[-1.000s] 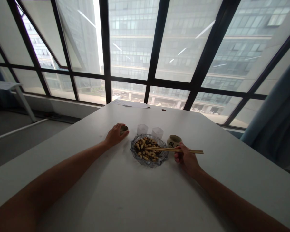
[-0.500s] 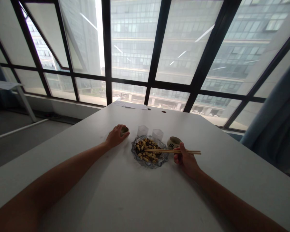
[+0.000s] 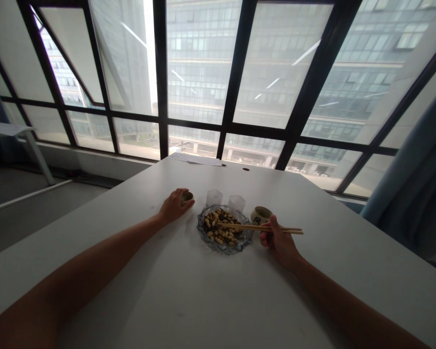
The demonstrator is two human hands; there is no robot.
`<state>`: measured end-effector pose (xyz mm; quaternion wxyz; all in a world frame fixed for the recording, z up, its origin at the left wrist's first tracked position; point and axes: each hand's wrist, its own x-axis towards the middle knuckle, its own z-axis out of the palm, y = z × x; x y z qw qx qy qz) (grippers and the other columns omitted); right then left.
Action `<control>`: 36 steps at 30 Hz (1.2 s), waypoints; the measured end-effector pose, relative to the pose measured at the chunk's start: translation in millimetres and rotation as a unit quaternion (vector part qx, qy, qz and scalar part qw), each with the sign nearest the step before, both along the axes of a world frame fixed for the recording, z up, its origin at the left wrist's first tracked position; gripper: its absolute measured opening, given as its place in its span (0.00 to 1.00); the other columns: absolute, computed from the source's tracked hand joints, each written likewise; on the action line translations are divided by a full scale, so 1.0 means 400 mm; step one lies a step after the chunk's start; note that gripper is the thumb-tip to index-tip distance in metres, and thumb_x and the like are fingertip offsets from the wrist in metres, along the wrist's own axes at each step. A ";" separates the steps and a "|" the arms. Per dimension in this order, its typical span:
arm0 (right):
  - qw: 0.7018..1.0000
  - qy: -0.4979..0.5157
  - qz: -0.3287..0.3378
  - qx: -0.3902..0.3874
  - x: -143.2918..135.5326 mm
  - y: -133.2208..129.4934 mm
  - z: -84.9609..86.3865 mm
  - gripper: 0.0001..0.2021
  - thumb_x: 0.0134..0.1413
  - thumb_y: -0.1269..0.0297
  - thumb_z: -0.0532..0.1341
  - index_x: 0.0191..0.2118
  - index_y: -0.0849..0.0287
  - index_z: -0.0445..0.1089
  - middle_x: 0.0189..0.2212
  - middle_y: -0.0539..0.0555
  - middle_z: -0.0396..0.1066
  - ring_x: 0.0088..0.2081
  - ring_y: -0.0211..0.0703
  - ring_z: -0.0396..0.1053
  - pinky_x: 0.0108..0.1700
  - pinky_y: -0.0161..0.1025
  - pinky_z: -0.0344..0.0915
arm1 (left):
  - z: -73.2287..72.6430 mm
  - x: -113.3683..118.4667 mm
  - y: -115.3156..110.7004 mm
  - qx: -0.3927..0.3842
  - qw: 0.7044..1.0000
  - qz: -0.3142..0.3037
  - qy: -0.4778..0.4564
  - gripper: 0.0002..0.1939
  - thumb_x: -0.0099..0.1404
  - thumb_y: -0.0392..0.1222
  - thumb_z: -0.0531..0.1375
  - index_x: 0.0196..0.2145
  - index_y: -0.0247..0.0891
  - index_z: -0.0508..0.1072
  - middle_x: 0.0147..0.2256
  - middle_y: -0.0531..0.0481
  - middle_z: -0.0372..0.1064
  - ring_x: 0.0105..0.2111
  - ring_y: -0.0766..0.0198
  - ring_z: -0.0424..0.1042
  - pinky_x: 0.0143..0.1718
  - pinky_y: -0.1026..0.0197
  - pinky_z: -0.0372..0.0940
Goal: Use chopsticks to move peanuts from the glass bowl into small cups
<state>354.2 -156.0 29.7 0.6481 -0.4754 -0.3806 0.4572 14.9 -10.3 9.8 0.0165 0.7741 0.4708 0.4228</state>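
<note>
Head view: chopsticks (image 3: 247, 227) in right hand (image 3: 281, 241), tips over peanuts (image 3: 221, 233).

Peanuts (image 3: 218, 239) in dish (image 3: 228, 249) — cups (image 3: 214, 198) behind

The white table (image 3: 181, 295) supports a glass bowl (image 3: 224, 249) with a wavy rim, containing peanuts (image 3: 220, 235). Two clear cups, one left (image 3: 214, 198) and one right (image 3: 237, 202), stand just behind it. A marked cup (image 3: 260, 216) stands near its right side; a small cup (image 3: 186, 198) is at left. Papers (image 3: 203, 160) lie flat near the far edge.
</note>
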 end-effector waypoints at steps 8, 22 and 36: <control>1.000 -0.012 0.013 0.001 0.003 0.002 -0.007 0.30 0.35 0.32 0.70 0.25 0.59 0.70 0.13 0.50 0.68 0.13 0.36 0.63 0.14 0.32 0.59 | -0.004 -0.015 0.008 -0.062 0.996 -0.016 -0.062 0.37 0.52 0.58 0.70 0.54 0.38 0.66 0.45 0.41 0.76 0.44 0.50 0.77 0.49 0.48 0.72; 0.982 -0.084 -0.020 0.168 -0.091 0.000 0.111 0.28 0.47 0.34 0.66 0.25 0.60 0.72 0.14 0.53 0.71 0.15 0.40 0.67 0.16 0.36 0.64 | 0.002 -0.001 -0.010 0.107 0.984 -0.141 0.031 0.34 0.54 0.51 0.71 0.55 0.39 0.65 0.51 0.40 0.71 0.52 0.48 0.72 0.55 0.47 0.69; 0.964 -0.151 -0.069 0.205 -0.109 0.040 0.167 0.28 0.52 0.35 0.63 0.26 0.60 0.72 0.15 0.53 0.71 0.14 0.39 0.67 0.16 0.35 0.64 | 0.002 0.012 -0.013 -0.003 0.994 -0.095 -0.048 0.33 0.51 0.54 0.71 0.51 0.38 0.70 0.48 0.40 0.74 0.46 0.49 0.75 0.52 0.48 0.70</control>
